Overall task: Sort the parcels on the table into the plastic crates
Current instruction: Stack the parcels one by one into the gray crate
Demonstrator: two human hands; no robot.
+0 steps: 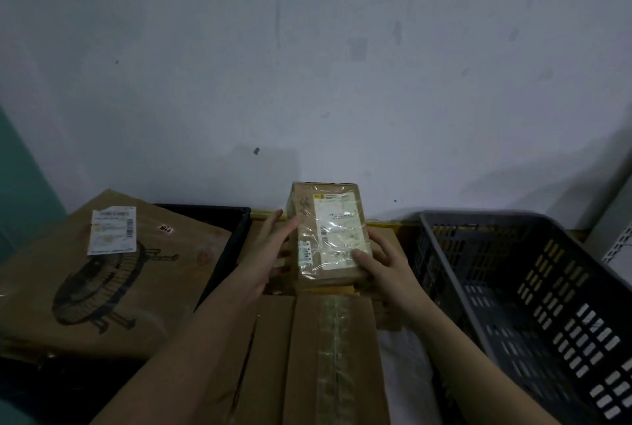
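Brown cardboard, wrapped in clear tape, forms the small parcel [328, 236] held label-up above the stacked boxes [321, 356] at centre; left hand [270, 246] holds its left edge, thumb on top; right hand [379, 264] grips its near right corner, thumb on the label; grey slotted crate [533, 291] stands at right; large printed carton [102, 274] lies over a dark crate [236, 219] at left.

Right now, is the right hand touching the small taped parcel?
Touching: the head view shows the right hand gripping the small taped parcel, thumb across its label.
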